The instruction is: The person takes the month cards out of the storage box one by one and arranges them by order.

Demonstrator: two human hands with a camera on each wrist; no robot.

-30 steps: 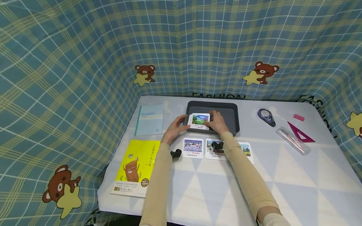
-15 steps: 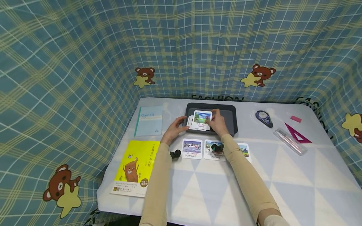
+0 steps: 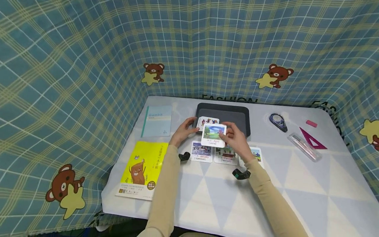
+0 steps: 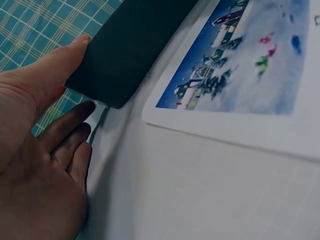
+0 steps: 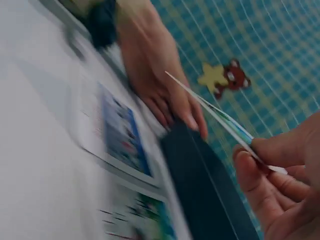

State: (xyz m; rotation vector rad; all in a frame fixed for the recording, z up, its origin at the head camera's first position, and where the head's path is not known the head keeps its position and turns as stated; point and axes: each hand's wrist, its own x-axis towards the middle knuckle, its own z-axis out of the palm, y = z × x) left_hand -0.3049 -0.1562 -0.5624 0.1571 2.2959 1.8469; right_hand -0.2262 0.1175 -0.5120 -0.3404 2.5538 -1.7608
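My right hand (image 3: 239, 141) pinches the April picture card (image 3: 212, 132) by its right edge, thumb on the face. The card is held above the table, in front of the dark grey tray (image 3: 245, 115), and edge-on in the right wrist view. My left hand (image 3: 181, 133) holds the tray's near left corner, thumb over the rim and fingers at the outer side. More picture cards (image 3: 208, 120) lie in the tray beside the thumb. Along the table stand the January card (image 3: 201, 152), the February card (image 3: 226, 157) and a third card (image 3: 256, 155), partly hidden by my right wrist.
At left lie a light blue notebook (image 3: 157, 121) and a yellow book (image 3: 143, 168). Toward the right are a correction tape (image 3: 278, 122), a pink eraser (image 3: 311, 123), a magenta set square (image 3: 308, 136) and a clear pen case (image 3: 304, 147). Plaid curtains surround the table.
My right hand has lifted the April card off the pile in the tray and brought it toward me, uncovering another card beneath. My left hand stays at the tray's corner.
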